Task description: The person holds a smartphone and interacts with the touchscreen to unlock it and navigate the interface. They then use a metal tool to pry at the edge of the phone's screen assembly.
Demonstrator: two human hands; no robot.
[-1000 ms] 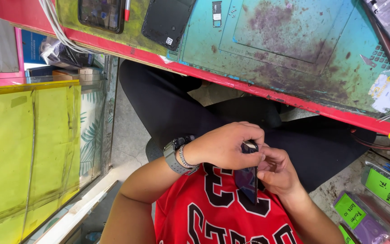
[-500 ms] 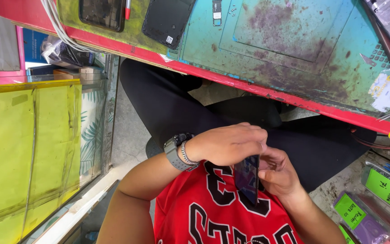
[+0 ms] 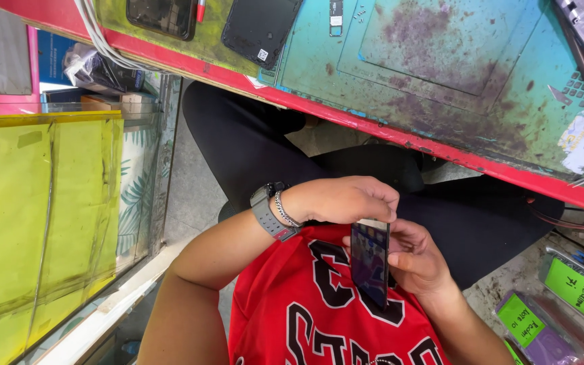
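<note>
I hold a dark smartphone (image 3: 370, 260) upright over my lap, in front of my red jersey (image 3: 305, 304). Its glossy screen shows reflections. My right hand (image 3: 419, 262) cradles the phone from behind and the right side. My left hand (image 3: 343, 199), with a grey watch (image 3: 266, 211) and a chain bracelet on the wrist, arches over the phone, its fingertips pinching the top edge.
Above my knees runs a red-edged bench with a stained teal work mat (image 3: 441, 61). A black phone back cover (image 3: 259, 27) and another dark phone (image 3: 160, 13) lie on it. A yellow panel (image 3: 35, 203) stands at the left. Green-labelled boxes (image 3: 542, 318) sit at the lower right.
The phone has been turned and raised so its long screen face shows. My left hand slid from covering it to gripping its top edge.
</note>
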